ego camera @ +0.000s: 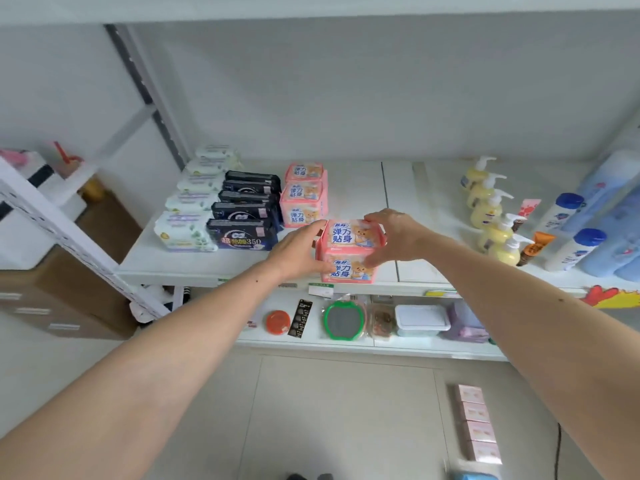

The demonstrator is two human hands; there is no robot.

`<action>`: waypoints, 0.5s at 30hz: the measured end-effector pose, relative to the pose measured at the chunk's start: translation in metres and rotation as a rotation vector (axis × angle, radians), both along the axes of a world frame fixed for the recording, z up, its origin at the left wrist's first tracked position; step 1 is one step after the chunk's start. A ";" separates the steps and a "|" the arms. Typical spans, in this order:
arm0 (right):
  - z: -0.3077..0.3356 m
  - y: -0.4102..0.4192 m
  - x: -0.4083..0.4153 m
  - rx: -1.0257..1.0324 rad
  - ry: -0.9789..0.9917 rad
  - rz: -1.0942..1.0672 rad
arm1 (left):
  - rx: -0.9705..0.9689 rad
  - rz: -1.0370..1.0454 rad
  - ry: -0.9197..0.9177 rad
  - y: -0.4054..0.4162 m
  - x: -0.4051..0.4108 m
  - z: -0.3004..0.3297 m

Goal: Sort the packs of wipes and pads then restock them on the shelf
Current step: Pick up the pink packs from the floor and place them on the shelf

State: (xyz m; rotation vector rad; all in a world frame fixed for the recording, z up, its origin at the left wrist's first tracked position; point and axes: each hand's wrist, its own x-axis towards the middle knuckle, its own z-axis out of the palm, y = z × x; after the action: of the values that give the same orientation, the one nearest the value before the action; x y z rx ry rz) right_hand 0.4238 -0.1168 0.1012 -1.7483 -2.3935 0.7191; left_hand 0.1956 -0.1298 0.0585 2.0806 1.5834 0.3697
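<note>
A pink pack of pads (348,251) with a bear print stands near the front edge of the white shelf (194,268). My left hand (298,249) holds its left side and my right hand (391,237) grips its top right corner. Behind it to the left a row of matching pink packs (304,199) runs toward the wall. Left of those lies a row of dark navy pad packs (246,211). At the far left sits a row of white wipe packs (192,209).
Yellow pump bottles (491,216) and blue-capped white bottles (575,247) line the right of the shelf. The lower shelf holds a green-rimmed mirror (343,320), an orange tin (278,322) and a white tub (420,320). Pink boxes (478,424) lie on the floor.
</note>
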 end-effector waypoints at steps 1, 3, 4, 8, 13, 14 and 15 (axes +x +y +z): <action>-0.004 0.008 -0.009 0.006 0.010 -0.007 | 0.023 0.023 0.023 0.007 -0.008 -0.003; -0.011 0.025 -0.026 0.017 0.019 -0.015 | 0.070 0.037 0.047 0.021 -0.022 -0.008; -0.015 0.033 -0.033 0.022 0.018 -0.016 | 0.096 0.031 0.060 0.028 -0.028 -0.010; -0.029 0.064 -0.054 0.042 0.041 -0.036 | 0.186 0.009 0.138 0.059 -0.048 -0.015; -0.047 0.099 -0.074 0.008 0.033 -0.020 | 0.231 -0.066 0.233 0.094 -0.064 -0.022; -0.050 0.106 -0.077 0.004 0.030 -0.013 | 0.229 -0.079 0.261 0.100 -0.066 -0.021; -0.053 0.112 -0.080 0.001 0.028 -0.007 | 0.220 -0.091 0.283 0.106 -0.069 -0.021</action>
State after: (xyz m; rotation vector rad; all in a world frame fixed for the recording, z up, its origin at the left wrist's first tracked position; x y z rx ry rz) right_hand 0.3442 -0.0053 0.0483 -1.7335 -2.3677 0.7366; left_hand 0.1270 -0.0236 0.0372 2.4538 1.6598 0.2336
